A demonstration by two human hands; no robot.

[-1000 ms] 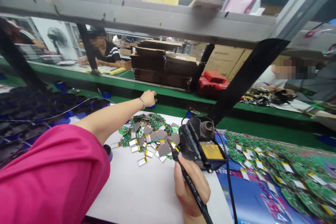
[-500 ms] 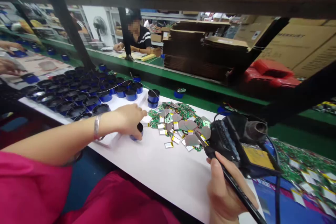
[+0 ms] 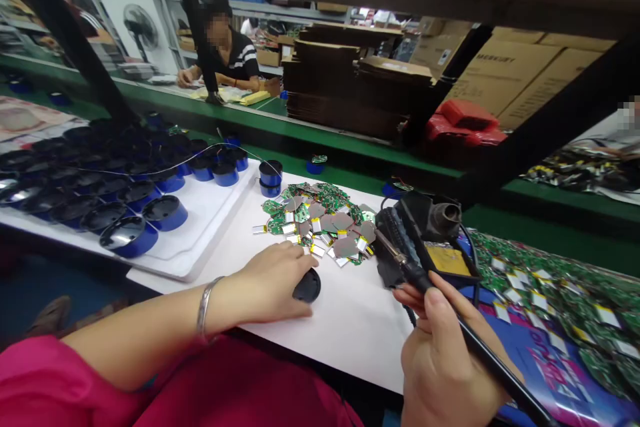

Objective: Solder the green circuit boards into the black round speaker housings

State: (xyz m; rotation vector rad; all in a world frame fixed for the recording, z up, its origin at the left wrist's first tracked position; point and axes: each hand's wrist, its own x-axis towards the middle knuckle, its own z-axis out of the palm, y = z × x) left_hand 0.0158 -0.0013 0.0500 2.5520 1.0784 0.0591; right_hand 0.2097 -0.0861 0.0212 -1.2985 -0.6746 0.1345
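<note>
My left hand (image 3: 275, 283) is curled around a small round black housing (image 3: 309, 285) on the white sheet near the table's front edge. The palm and fingers hide part of it. In my right hand (image 3: 450, 353) is a soldering iron (image 3: 493, 357), gripped by its black handle, its metal tip pointing up and left close to a pile of green circuit boards (image 3: 327, 197). Silver battery cells (image 3: 317, 251) with yellow ends lie among these boards. Two blue-and-black housings (image 3: 271, 188) stand stacked just behind the pile.
Many blue-and-black housings (image 3: 123, 233) fill a white foam tray (image 3: 200, 250) on the left. A thin wire (image 3: 193, 159) arches over them. The soldering iron stand (image 3: 423, 220) with a yellow sponge (image 3: 447, 259) stands right. More boards (image 3: 545, 280) lie beyond. A co-worker (image 3: 233, 57) sits opposite.
My left hand has moved right and toward me with the round housing. The view has turned right. My right hand still holds the soldering iron.
</note>
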